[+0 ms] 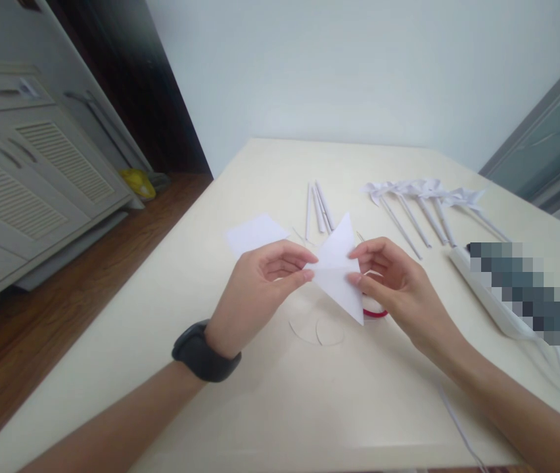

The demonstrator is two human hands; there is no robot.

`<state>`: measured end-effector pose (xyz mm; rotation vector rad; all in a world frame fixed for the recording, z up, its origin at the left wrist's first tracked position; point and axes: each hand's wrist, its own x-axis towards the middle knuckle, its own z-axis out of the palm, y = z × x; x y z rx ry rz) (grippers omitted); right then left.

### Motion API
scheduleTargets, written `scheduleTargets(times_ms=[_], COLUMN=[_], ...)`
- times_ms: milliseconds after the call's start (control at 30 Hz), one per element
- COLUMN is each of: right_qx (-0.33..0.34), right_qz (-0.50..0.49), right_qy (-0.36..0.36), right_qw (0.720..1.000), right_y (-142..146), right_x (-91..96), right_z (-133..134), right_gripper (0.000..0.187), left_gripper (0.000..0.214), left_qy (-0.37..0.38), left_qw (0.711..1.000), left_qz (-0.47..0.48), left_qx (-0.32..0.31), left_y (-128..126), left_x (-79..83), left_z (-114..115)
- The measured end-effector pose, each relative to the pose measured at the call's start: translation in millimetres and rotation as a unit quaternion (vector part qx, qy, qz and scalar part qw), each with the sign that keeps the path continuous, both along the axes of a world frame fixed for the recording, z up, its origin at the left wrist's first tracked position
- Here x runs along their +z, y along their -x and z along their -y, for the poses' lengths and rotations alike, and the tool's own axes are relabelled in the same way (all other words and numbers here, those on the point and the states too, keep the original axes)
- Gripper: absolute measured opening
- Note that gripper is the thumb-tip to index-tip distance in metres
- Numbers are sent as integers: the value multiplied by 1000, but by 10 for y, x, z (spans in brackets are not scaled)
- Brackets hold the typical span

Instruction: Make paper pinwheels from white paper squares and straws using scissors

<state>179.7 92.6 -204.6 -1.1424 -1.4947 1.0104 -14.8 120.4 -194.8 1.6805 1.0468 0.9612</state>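
Between my two hands, just above the table (240,414), is a white piece of paper (339,269) with pointed corners and a faint crease across it. My left hand (277,276) pinches its left corner between thumb and fingers. On the opposite side my right hand (383,276) grips the paper's edge the same way. Partly hidden behind the right hand lies something with a red curved part (375,314); its kind cannot be made out. Thin wire-like strands (317,343) lie below the paper. Beyond my left hand rests a flat white paper sheet (255,231).
Several rolled paper sticks (320,207) lie behind the held paper. Finished paper pinwheels (422,190) on sticks are lined up at the back right. A white object (487,295), partly blurred out, sits at the right with a cord. A wall (349,72) stands behind the table.
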Motion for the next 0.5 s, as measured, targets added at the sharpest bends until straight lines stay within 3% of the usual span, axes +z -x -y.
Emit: scheduleTargets(times_ms=[267, 500], right_qx=[-26, -38], right_qz=[46, 50], right_qy=[-19, -58], right_qw=[998, 996], right_y=[12, 24], right_x=[31, 30], right_z=[32, 40], right_gripper=[13, 18], left_gripper=[16, 15], left_qy=[37, 45], left_qw=[999, 997], left_qz=[3, 9], left_qx=[-9, -56], left_y=[-3, -8], left_x=[15, 30], left_z=[6, 2])
